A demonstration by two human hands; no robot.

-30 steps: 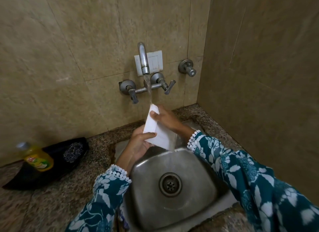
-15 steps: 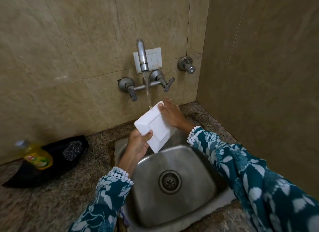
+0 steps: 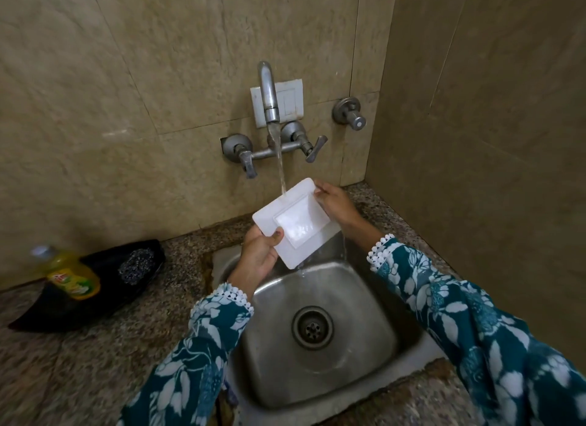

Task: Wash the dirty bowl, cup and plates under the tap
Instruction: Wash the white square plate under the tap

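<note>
The tiled wall (image 3: 158,76) stands beyond both hands and meets a second wall in a corner outboard of the right hand. The speckled stone bench (image 3: 79,362) extends outboard of the left hand and carries the steel sink (image 3: 364,298), which lies directly below both hands; its drain (image 3: 312,327) sits below and between the wrists. A black tray (image 3: 104,286) rests on the bench well outboard of the left hand and holds a yellow detergent bottle (image 3: 71,278) and a steel scrubber (image 3: 136,265). The tap (image 3: 268,92) is mounted on the wall above the hands and discharges a stream of water (image 3: 281,172). The white square plate (image 3: 293,221) is held between the hands, tilted, above the far edge of the sink; the stream strikes its upper rim and runs off its lower corner. The left hand (image 3: 258,257) is clamped on the lower left edge, thumb on the face. The right hand (image 3: 334,202) is clamped on the upper right corner.
</note>
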